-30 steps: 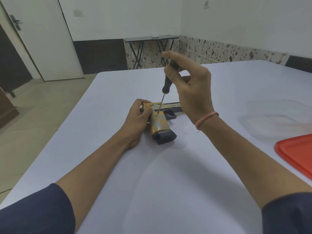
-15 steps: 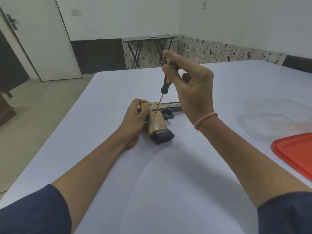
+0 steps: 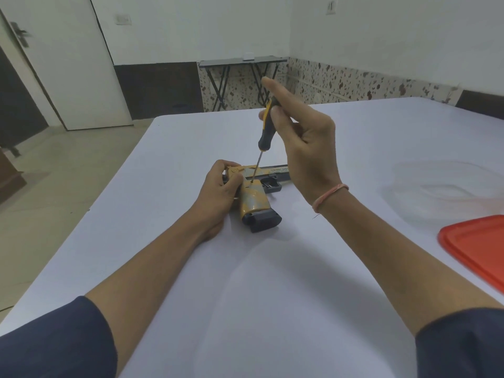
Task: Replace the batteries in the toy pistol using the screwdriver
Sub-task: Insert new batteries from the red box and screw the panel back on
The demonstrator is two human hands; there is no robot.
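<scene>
The right hand (image 3: 308,148) was raised above the pistol (image 3: 253,200), its fingers (image 3: 275,90) pinching the screwdriver (image 3: 266,132), which stood nearly upright with its tip on the pistol's frame. The pistol lay flat on the counter (image 3: 272,296), barrel pointing right, grip toward the person. The left hand (image 3: 218,192) gripped the pistol's rear end.

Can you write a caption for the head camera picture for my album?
The right hand holds a screwdriver tip-down on the toy pistol while the left hand grips it.
</scene>
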